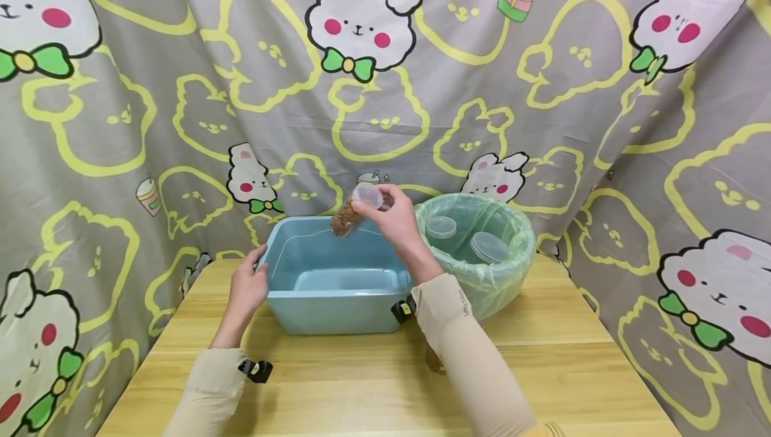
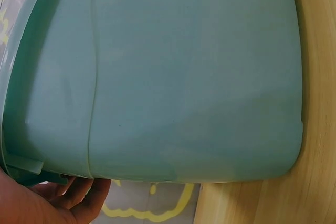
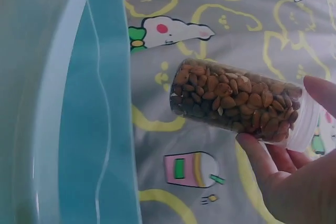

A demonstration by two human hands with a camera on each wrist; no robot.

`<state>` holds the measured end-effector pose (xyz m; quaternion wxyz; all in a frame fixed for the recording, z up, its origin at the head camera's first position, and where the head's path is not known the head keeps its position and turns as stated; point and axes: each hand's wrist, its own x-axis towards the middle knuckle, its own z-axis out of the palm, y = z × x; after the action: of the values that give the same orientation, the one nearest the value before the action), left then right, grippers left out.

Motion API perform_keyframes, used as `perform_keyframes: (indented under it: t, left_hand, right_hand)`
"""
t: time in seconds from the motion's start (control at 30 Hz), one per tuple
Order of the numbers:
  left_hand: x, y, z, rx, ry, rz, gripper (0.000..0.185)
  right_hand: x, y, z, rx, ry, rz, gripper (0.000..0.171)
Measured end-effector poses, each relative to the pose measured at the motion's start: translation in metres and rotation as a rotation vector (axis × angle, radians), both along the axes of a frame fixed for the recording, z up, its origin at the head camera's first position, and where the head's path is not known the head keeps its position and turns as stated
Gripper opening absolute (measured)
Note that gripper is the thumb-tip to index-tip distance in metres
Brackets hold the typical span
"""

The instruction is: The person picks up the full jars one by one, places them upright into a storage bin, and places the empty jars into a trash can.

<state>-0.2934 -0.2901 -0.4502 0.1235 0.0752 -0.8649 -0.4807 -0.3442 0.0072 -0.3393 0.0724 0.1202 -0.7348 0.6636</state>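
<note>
A light-blue plastic basin (image 1: 337,313) sits on the table, its rim gripped at the left end by my left hand (image 1: 249,286); in the left wrist view that hand's fingers (image 2: 90,200) curl under the rim. Over the basin's back right part, my right hand (image 1: 400,219) holds a clear plastic jar of almonds (image 1: 346,218) by its whitish lid end (image 1: 367,195). The jar is tilted, lid end up to the right. In the right wrist view the almonds inside the jar (image 3: 236,100) show plainly, and the thumb and fingers are round its lid end.
Right of the basin stands a round bin with a green liner (image 1: 500,283). Inside it are two clear round lids or lidded containers (image 1: 442,227). Another brown-filled container (image 1: 435,361) is mostly hidden under my right forearm. A patterned curtain (image 1: 385,122) hangs behind the wooden table (image 1: 337,390).
</note>
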Motion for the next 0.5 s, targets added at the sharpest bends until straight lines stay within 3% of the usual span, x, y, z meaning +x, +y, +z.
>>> perform_keyframes:
  t: [0.23, 0.5]
  left_hand:
    - [0.0, 0.001, 0.003, 0.007, 0.005, -0.004, 0.052]
    - [-0.001, 0.0, -0.002, 0.002, 0.017, 0.005, 0.052]
  right_hand:
    - [-0.022, -0.014, -0.011, 0.042, -0.026, -0.015, 0.055]
    - [-0.043, -0.023, -0.023, 0.056, -0.043, -0.013, 0.054]
